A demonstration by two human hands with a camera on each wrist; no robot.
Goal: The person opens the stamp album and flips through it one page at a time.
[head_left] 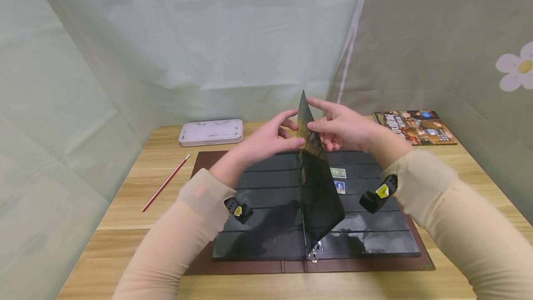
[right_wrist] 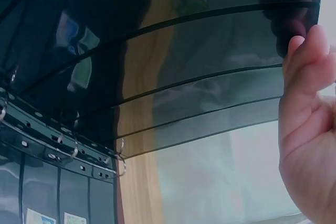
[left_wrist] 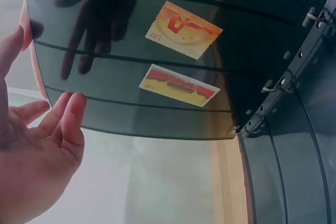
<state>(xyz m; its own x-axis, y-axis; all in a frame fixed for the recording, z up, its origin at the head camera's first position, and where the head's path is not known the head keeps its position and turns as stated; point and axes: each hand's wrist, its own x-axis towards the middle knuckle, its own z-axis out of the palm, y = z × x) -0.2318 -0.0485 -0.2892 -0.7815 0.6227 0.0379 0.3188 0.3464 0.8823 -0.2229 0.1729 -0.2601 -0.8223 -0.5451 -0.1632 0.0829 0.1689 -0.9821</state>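
Note:
A stamp album (head_left: 291, 266) lies spread on the table, one dark, glossy album page (head_left: 318, 193) standing up from its ring spine. My right hand (head_left: 343, 126) pinches this page near its outer edge, thumb on one side and fingers on the other. Across from it, my left hand (head_left: 270, 138) has loosely bent fingers right at the page's far corner. In the left wrist view, an orange-and-yellow stamp (left_wrist: 184, 30) and a red-and-yellow stamp (left_wrist: 179, 85) show in the raised page's strips. A green stamp (head_left: 338, 173) and a blue stamp (head_left: 339, 187) sit on the right-hand page.
Behind the album, a pale metal tin (head_left: 211, 132) stands at the back left, with a red pencil (head_left: 165, 183) lying nearer. At the back right lies a colourful booklet (head_left: 416, 127). Hanging cloth (head_left: 258, 40) surrounds the wooden table (head_left: 125, 216).

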